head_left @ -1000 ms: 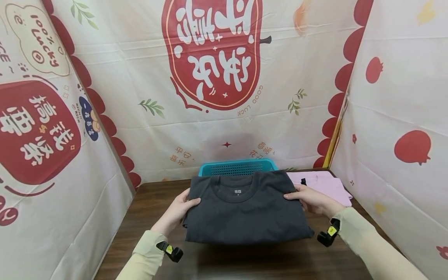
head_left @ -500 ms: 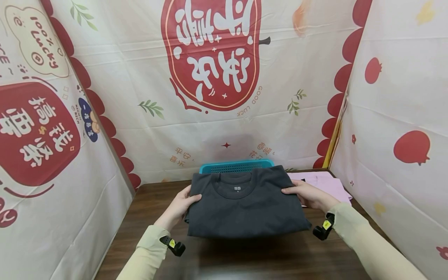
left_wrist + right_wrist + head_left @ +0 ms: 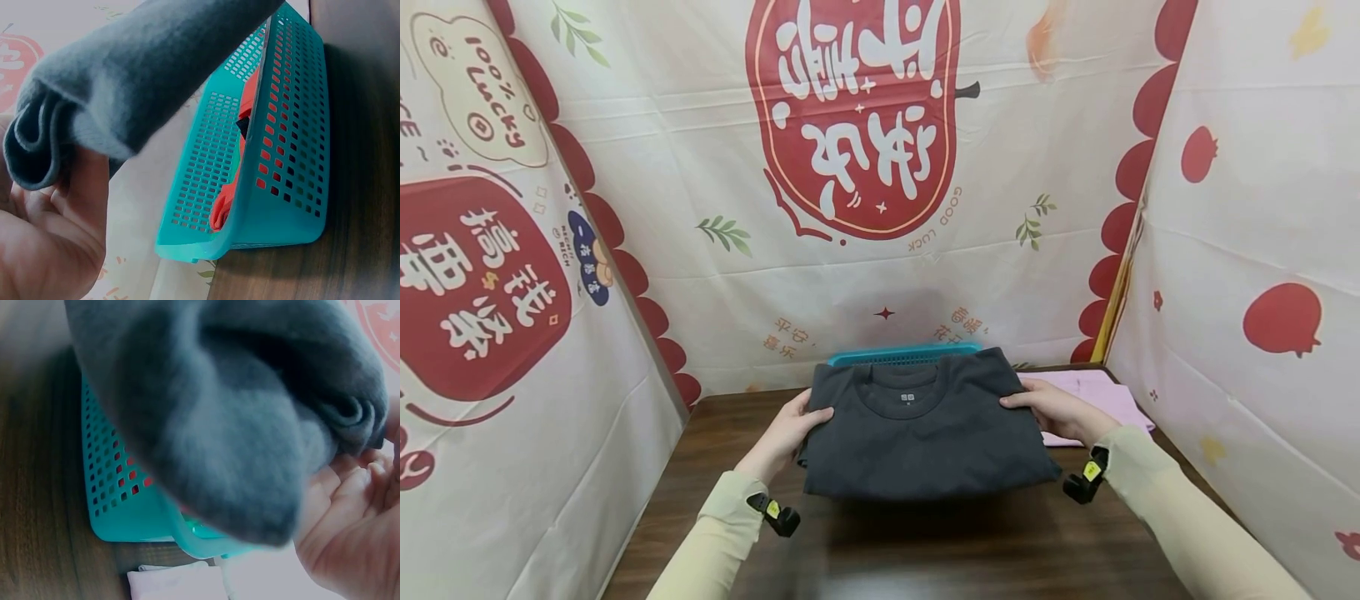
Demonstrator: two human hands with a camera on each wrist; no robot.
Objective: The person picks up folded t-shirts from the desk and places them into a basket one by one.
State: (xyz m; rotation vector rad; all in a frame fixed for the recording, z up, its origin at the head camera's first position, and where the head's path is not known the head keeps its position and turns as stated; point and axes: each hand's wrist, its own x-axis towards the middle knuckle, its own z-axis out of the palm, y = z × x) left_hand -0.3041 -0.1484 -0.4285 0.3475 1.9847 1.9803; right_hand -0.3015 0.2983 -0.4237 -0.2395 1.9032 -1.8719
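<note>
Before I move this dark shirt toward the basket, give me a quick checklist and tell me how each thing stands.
1. Left grip: ok; your left hand pinches one side of the dark shirt.
2. Right grip: ok; your right hand pinches the opposite side.
3. Shirt folded: ok, collar facing up.
4. Shirt lined up over the basket: cannot tell; from the head view it hides most of the basket.
5. Room inside: cannot tell; red cloth is in there, but the shirt blocks a full view.
6. Pink garment out of the basket: ok, it lies on the table.
</note>
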